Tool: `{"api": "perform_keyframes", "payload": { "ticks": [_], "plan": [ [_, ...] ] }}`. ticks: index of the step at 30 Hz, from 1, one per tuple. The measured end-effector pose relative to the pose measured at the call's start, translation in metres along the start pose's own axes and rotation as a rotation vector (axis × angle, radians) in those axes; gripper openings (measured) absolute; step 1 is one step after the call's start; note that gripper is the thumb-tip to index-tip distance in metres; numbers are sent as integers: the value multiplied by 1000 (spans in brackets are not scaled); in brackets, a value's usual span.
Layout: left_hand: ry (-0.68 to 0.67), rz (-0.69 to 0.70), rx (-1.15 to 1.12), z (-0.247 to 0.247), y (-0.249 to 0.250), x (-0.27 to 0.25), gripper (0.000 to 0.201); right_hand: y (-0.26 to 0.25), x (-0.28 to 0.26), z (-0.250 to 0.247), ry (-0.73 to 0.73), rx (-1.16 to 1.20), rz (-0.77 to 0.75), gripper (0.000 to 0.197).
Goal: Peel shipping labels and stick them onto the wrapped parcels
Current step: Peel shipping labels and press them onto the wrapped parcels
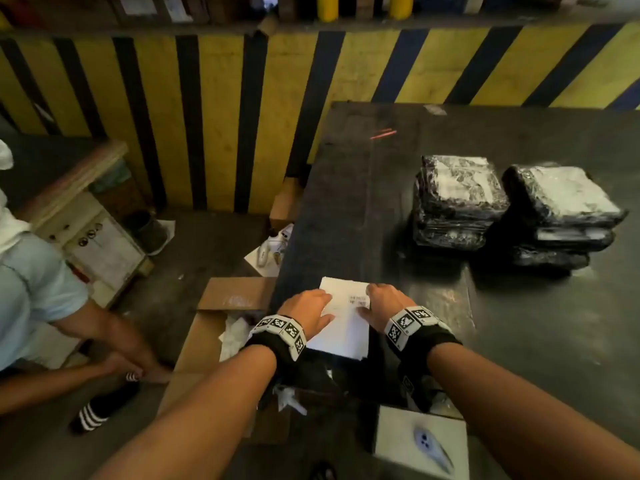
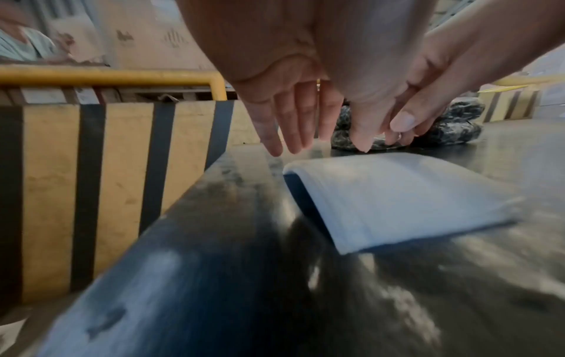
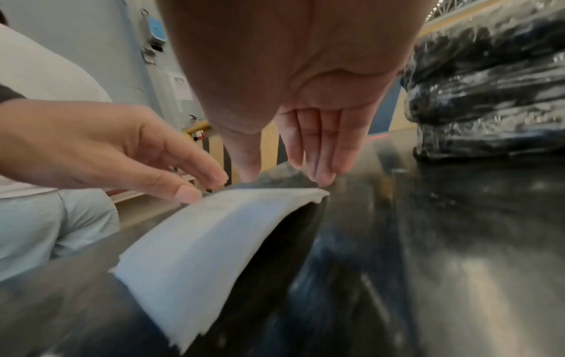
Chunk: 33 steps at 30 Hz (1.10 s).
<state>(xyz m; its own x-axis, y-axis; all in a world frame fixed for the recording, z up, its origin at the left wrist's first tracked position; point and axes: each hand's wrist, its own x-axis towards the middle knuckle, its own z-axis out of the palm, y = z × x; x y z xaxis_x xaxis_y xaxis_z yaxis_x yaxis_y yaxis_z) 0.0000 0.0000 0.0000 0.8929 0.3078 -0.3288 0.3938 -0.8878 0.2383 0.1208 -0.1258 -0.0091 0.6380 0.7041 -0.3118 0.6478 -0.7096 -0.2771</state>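
A stack of white shipping labels (image 1: 346, 327) lies near the front left edge of the dark table (image 1: 346, 202); its top sheet shows a small printed patch. My left hand (image 1: 311, 311) rests on the stack's left side with straight fingers (image 2: 293, 125). At the stack's far right corner my right hand (image 1: 382, 301) touches the sheets (image 3: 207, 241), fingers (image 3: 321, 154) extended, its thumb lying on the paper. Neither hand holds anything. Two piles of parcels wrapped in black film (image 1: 457, 199) (image 1: 561, 209) stand at the right back of the table.
An open cardboard box (image 1: 221, 327) with white scraps sits on the floor left of the table. Another person (image 1: 34, 289) sits at far left. A white box with a grey device (image 1: 420, 441) lies at the table's near edge. A yellow-black striped barrier (image 1: 207, 116) runs behind.
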Motion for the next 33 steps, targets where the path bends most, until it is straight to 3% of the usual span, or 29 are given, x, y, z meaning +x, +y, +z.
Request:
{"api": "perform_keyframes", "payload": {
  "ticks": [5,10,14,25,28,33],
  "plan": [
    [-53,40,23,7,-9,6,47,-6,3,17,-62,142,165,38],
    [-47,67,20,18,-14,7,48,0,7,27,14,394,316,40],
    [-40,54,-1,21,-14,5,51,9,10,32,-6,573,393,34],
    [-27,19,9,20,-10,2,48,25,8,19,98,595,351,14],
    [-9,28,-9,18,-12,3,46,34,0,5,137,627,273,9],
    [116,22,-86,-25,-5,13,55,53,-13,-44,210,790,51,18]
  ]
}}
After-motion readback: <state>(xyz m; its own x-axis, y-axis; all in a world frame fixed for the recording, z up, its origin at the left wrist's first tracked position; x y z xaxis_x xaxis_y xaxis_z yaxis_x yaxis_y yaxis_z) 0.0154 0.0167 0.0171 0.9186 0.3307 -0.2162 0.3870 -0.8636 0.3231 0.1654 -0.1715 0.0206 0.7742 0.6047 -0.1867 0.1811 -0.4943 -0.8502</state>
